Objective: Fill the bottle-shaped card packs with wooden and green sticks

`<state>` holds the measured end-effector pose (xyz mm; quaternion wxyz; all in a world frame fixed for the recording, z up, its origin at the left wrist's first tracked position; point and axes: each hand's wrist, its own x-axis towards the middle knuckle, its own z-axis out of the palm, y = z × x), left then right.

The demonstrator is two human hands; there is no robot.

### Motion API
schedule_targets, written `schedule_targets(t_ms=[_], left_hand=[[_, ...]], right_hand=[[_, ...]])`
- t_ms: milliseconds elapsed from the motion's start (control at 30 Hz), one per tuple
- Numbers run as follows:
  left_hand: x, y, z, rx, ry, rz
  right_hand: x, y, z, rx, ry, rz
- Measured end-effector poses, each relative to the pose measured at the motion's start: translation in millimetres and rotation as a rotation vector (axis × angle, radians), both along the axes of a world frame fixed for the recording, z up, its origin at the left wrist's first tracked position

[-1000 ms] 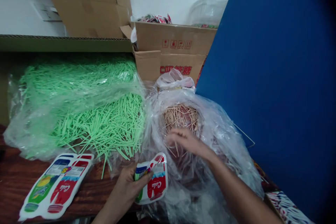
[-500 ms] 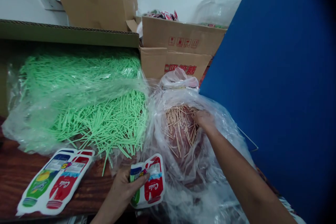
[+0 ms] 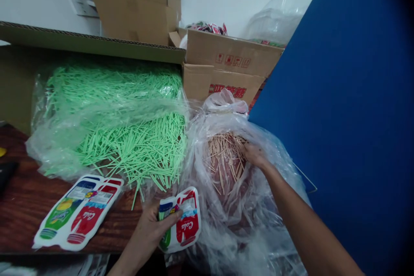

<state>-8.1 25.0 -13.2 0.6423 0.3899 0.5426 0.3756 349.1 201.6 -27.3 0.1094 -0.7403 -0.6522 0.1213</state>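
My left hand (image 3: 149, 233) grips a bottle-shaped packet (image 3: 181, 220) printed with red cola and green labels, thumb across its front. My right hand (image 3: 254, 154) reaches into a clear plastic bag (image 3: 233, 207) and rests, fingers curled, on a heap of pale wooden sticks (image 3: 224, 159); whether it holds any I cannot tell. A second bottle-shaped packet (image 3: 80, 211) lies flat on the dark wooden table (image 3: 22, 198) to the left.
A large clear bag of green sticks (image 3: 123, 138) spills from an open cardboard box (image 3: 93, 45). More cardboard boxes (image 3: 226, 67) stand behind. A blue panel (image 3: 349, 108) walls off the right side. A black object (image 3: 6, 172) lies at the table's left edge.
My right hand went from the near side of the wooden stick heap to its far right edge. The view shifted left; my left hand kept hold of the packet.
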Motion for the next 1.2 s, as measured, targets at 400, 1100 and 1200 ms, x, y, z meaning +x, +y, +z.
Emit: schedule_targets(t_ms=[400,1100,1200], left_hand=[[4,-6,5.5,0.007,-0.035,0.038],[2,-12,-3.1,0.027,-0.025,-0.026],[2,-11,-0.9,0.028,-0.005,-0.012]], right_hand=[[-44,-60,-8.7,0.222,0.841,0.070],[-94,-92,-15.9,-0.184,0.269,0.084],[-107,-91,-15.3,-0.219,0.194,0.052]])
